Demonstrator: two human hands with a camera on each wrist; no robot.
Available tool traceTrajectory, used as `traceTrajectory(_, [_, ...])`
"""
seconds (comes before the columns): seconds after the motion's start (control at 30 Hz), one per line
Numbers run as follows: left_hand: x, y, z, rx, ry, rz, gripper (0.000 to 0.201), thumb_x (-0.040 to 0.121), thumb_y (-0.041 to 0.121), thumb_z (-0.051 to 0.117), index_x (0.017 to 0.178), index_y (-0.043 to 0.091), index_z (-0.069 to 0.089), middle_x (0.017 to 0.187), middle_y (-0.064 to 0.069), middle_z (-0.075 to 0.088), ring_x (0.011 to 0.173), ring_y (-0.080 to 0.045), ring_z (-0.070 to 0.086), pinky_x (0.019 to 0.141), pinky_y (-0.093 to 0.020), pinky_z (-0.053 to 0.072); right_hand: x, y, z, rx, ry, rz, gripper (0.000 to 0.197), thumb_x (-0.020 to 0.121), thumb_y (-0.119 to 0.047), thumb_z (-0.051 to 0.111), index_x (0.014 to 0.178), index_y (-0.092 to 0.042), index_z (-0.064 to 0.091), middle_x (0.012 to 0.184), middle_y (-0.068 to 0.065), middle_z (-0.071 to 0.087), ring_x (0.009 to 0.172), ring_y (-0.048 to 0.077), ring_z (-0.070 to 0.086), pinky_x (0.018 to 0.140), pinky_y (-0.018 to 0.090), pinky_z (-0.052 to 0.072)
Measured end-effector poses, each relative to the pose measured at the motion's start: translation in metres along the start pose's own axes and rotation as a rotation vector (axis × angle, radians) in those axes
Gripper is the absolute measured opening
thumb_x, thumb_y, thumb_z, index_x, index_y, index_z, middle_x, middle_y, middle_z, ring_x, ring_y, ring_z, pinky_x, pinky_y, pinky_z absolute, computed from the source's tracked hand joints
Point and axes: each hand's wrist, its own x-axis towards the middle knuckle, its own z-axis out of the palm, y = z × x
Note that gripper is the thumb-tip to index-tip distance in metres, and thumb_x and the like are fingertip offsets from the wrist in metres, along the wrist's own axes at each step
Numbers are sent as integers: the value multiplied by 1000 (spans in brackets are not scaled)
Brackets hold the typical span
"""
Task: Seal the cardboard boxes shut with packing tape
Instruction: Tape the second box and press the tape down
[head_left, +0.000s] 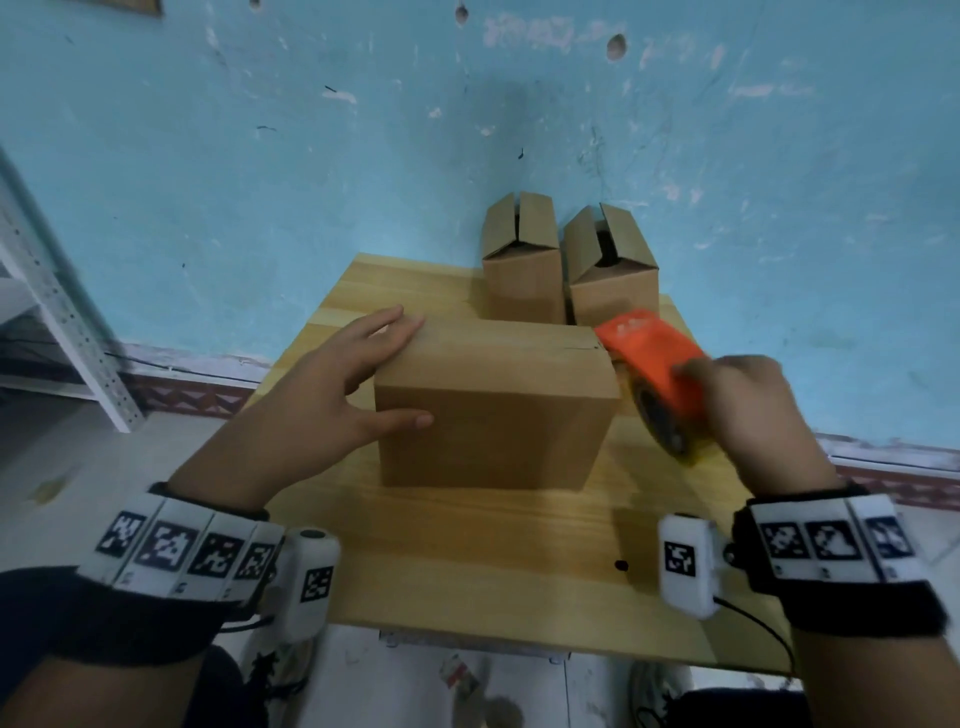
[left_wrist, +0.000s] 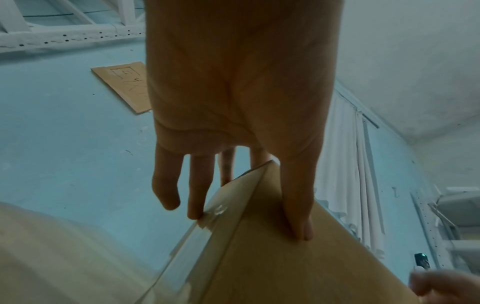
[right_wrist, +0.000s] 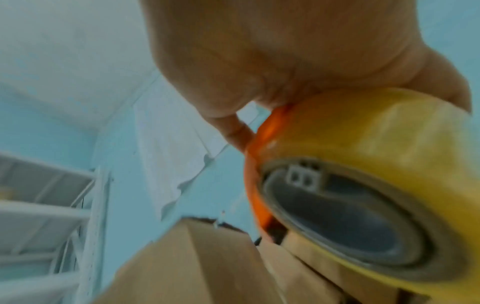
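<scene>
The left hand (head_left: 332, 384) is laid with straight fingers (left_wrist: 296, 205) on the near box (head_left: 498, 405), steadying it. The right hand (head_left: 748, 405) is wrapped round the tape dispenser (head_left: 654, 364), just beside the box's right end. Taping appears about to begin; the dispenser must be brought onto the seam.

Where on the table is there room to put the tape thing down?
Bare table lies between the big box and the near edge, and at the far left corner. The far right is crowded: two small boxes stand there, behind the dispenser.
</scene>
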Motion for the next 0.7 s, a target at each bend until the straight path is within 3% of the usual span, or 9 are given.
traceTrajectory(0.1, [2, 0, 1, -33, -3, 14, 84, 53, 56, 80, 133, 47, 56, 150, 28, 36, 134, -6, 47, 111, -41, 42, 10, -10, -11, 211, 150, -40, 34, 97, -18, 44, 64, -9, 43, 59, 6, 41, 49, 17, 36, 45, 27, 26])
traceTrajectory(0.17, [3, 0, 2, -8, 3, 24, 86, 52, 54, 79, 133, 41, 58, 150, 24, 37, 132, -8, 48, 111, -40, 43, 14, -20, -17, 463, 146, -40, 27, 93, -26, 48, 68, -18, 49, 61, -2, 46, 51, 10, 42, 52, 25, 33])
traceTrajectory(0.23, [5, 3, 1, 70, -7, 41, 87, 53, 51, 77, 136, 34, 57, 151, 20, 37, 135, -8, 44, 113, -39, 40, 18, -33, -20, 677, 0, -78, 20, 86, -34, 54, 74, -20, 59, 64, -4, 55, 56, 11, 50, 58, 27, 41])
traceTrajectory(0.3, [5, 9, 1, 139, -27, 37, 87, 54, 53, 75, 137, 34, 56, 153, 19, 35, 138, -8, 40, 115, -41, 37, 23, -46, -15, 806, -197, -94, 25, 89, -36, 56, 85, -14, 66, 76, 8, 58, 68, 22, 53, 66, 33, 44])
traceTrajectory(0.37, [4, 11, 3, 163, -56, 25, 88, 55, 55, 73, 139, 35, 54, 155, 20, 32, 140, -8, 37, 116, -41, 36, 24, -62, -3, 753, -291, -137, 28, 91, -38, 57, 87, -15, 73, 82, 20, 56, 76, 32, 50, 77, 41, 44])
traceTrajectory(0.47, [1, 13, 5, 155, -69, 16, 85, 59, 52, 72, 140, 34, 53, 157, 20, 27, 140, -7, 36, 115, -37, 37, 23, -78, 16, 461, -332, -197, 42, 85, -52, 57, 83, -15, 76, 80, 25, 59, 73, 33, 56, 78, 46, 46])
traceTrajectory(0.53, [-1, 13, 4, 114, -73, 33, 81, 61, 49, 71, 139, 33, 54, 158, 18, 27, 141, -6, 35, 115, -35, 38, 23, -83, 21, 388, -355, -196, 59, 83, -58, 56, 91, -3, 73, 82, 32, 63, 74, 37, 60, 81, 49, 50])
traceTrajectory(0.6, [-2, 11, 3, 88, -82, 40, 79, 63, 46, 71, 138, 34, 54, 159, 17, 26, 141, -6, 34, 114, -34, 38, 24, -85, 22, 395, -378, -199, 71, 86, -59, 55, 106, 9, 65, 97, 42, 61, 82, 48, 60, 89, 53, 49])
traceTrajectory(0.7, [-2, 11, 2, 61, -102, 12, 80, 63, 49, 71, 140, 37, 52, 160, 21, 23, 141, -9, 37, 113, -36, 40, 24, -86, 24, 355, -377, -231, 74, 86, -62, 54, 107, 8, 62, 104, 44, 60, 96, 59, 58, 98, 60, 46])
